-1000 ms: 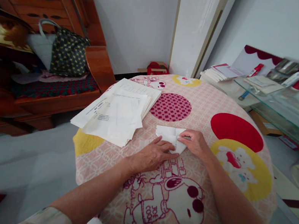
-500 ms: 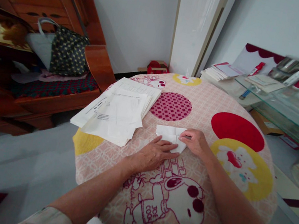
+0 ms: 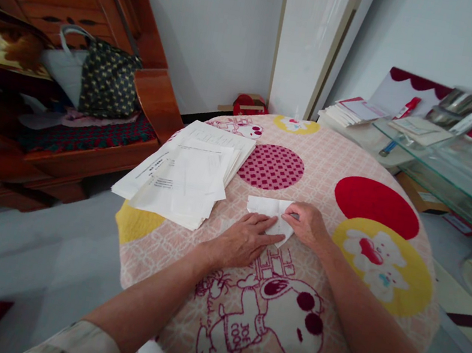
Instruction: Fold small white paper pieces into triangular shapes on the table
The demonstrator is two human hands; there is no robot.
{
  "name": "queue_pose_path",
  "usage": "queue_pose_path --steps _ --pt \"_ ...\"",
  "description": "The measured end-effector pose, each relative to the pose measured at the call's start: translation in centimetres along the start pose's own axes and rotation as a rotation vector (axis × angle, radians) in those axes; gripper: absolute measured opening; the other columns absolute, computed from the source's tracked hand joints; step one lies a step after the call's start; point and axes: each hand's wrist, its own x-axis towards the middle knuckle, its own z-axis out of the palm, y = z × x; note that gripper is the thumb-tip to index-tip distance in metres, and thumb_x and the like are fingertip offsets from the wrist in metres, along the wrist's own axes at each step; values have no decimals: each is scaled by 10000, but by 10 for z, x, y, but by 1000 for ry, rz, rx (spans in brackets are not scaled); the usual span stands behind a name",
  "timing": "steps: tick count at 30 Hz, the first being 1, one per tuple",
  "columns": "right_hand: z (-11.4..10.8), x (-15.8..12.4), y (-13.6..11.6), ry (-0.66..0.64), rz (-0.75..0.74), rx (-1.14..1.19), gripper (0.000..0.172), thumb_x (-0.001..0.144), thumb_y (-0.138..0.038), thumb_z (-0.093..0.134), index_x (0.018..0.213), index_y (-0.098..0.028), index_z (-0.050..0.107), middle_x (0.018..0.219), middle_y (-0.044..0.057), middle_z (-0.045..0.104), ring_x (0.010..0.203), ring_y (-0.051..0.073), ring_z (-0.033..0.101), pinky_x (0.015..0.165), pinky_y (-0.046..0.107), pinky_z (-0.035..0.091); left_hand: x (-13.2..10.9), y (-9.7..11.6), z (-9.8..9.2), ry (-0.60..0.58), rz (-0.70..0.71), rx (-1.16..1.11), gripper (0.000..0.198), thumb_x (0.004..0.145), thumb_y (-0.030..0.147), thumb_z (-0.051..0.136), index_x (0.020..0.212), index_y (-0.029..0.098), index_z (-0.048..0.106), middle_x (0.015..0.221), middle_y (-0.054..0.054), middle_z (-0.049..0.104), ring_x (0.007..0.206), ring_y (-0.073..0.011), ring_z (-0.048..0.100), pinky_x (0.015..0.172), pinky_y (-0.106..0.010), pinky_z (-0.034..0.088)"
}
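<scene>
The small white paper [image 3: 265, 205] lies on the cloth-covered bench [image 3: 326, 156], right in front of the person, with both hands at it. The left hand [image 3: 243, 237] is spread over its lower part, fingers apart and gripping nothing, the thumb well clear of the forefinger. The right hand [image 3: 308, 223] has its fingers drawn in at the paper's right side, and from here they seem to have that edge pinched; a greyish sliver shows by their tips, too small for me to make out. In the last half second the left hand has slid a little to the left, baring more paper between thumb and forefinger, and the lower right edge now looks curved where it ran straighter. I take that to mean the right hand is working that edge while the left steadies the rest. Farther left, apart from the hands, sits an untidy stack of printed sheets [image 3: 193, 172], unchanged. Beyond the paper a checked pink circle [image 3: 272, 166] shows in the cloth, and nearer the person a stitched cartoon dog [image 3: 292, 326]. Past the bench stand a wooden seat [image 3: 150, 94] bearing a dark patterned bag [image 3: 109, 81], and, to the right, a glass shelf [image 3: 462, 158] with metal bowls [image 3: 463, 102].
</scene>
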Motion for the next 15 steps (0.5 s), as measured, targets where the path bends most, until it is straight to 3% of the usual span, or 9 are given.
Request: queue_pose_path --steps 15 --pt "3 0 -1 27 3 -2 152 832 -183 648 681 -189 630 718 52 686 699 192 589 702 313 407 1 -2 0 -17 19 -2 461 996 213 440 1448 238 527 1496 -118 517 1320 -301 478 1082 -500 411"
